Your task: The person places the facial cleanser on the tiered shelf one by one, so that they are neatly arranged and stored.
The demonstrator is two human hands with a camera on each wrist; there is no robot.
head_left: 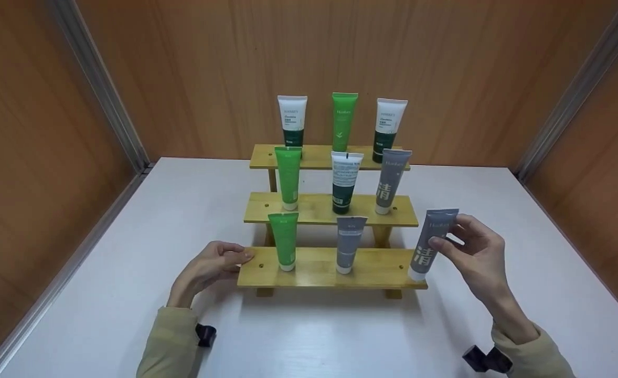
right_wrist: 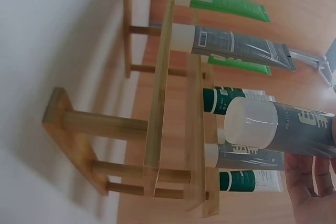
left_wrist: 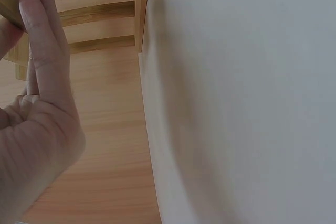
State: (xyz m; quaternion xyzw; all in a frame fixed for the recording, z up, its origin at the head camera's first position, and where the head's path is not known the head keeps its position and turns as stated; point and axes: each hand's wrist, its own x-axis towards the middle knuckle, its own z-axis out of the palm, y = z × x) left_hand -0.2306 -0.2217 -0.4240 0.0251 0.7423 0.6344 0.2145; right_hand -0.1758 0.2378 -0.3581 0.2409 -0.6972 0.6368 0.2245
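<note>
A three-step bamboo display stand (head_left: 319, 281) carries several upright squeeze tubes. My left hand (head_left: 212, 268) pinches the left end of its lowest step, thumb on top and fingers beneath; the left wrist view shows these fingers (left_wrist: 44, 51) against the board. With thumb and fingers my right hand (head_left: 477, 257) holds a grey squeeze tube (head_left: 434, 241), tilted, white cap down, over the right end of the lowest step. In the right wrist view its white cap (right_wrist: 251, 124) hangs apart from the step's edge. On that step stand a green tube (head_left: 285, 241) and another grey tube (head_left: 350, 244).
The middle step bears a green tube (head_left: 288, 176), a white-and-dark-green tube (head_left: 344, 181) and a grey tube (head_left: 392, 178). On the top step, a green tube (head_left: 344, 121) stands between two white-and-dark-green ones. Wooden panels (head_left: 319, 63) enclose the white table (head_left: 104, 252).
</note>
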